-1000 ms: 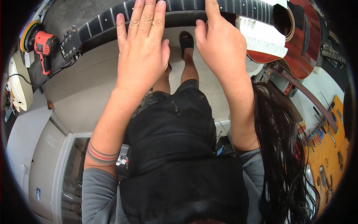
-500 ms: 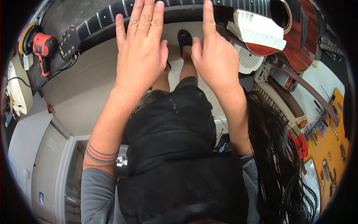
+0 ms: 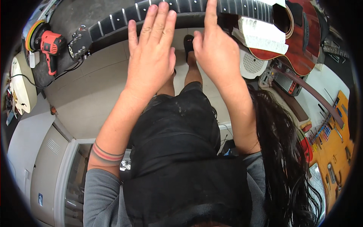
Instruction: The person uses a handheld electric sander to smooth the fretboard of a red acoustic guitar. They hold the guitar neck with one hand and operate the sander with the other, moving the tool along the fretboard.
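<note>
An acoustic guitar (image 3: 308,47) with a dark red body lies across the far side of the view, its headstock (image 3: 84,39) to the left. My left hand (image 3: 149,64) lies flat with fingers a little apart, their tips over the near edge of the dark fretboard (image 3: 191,6). Farther right, my right hand (image 3: 219,53) stretches its index finger onto the fretboard. The thumb stands apart from that finger, while the other fingers are folded out of sight. No held thing shows in either hand. White masking paper (image 3: 261,32) covers part of the body beside the fretboard.
A red-and-black polisher (image 3: 51,43) with its cable rests on the dark bench (image 3: 98,13) at the left, near a cream guitar body (image 3: 23,81). At right are a white perforated seat-like piece (image 3: 252,64), a curved brown strip (image 3: 321,96) and an orange tool board (image 3: 332,151).
The view has shifted a little, so the headstock, polisher and left hand appear farther right and lower. Both hands keep much the same pose and place along the fretboard.
</note>
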The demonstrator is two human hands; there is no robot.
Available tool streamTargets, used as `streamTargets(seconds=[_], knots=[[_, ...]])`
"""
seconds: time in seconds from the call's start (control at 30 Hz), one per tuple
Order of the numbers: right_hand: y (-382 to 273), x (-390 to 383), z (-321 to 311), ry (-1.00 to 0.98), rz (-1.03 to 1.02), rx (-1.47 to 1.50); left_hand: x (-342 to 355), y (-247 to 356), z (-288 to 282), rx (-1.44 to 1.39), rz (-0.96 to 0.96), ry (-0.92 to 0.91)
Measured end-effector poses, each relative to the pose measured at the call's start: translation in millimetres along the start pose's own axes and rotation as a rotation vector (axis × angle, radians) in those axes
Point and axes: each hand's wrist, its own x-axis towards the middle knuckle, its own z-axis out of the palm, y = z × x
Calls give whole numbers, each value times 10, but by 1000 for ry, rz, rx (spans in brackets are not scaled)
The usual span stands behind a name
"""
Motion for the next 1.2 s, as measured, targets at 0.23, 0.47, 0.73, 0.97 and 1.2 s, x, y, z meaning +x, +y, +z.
streamTargets(seconds=[0.23, 0.47, 0.73, 0.97, 1.2], knots=[[-1, -12, -68, 144, -301, 206, -507, -16, -32, -137, -18, -33], [85, 911, -695, 126, -542, 52, -1608, -134, 261, -44, -106, -678], [-20, 2233, -222, -1370, 30, 85, -2571, 40, 227, -263, -472, -688], [-45, 2022, -466, -1390, 31, 110, -3274, 538, 141, -494, -939, -441], [-290, 1088, -1598, -1243, -263, 41, -3695, 717, 479, -637, -1077, -341]])
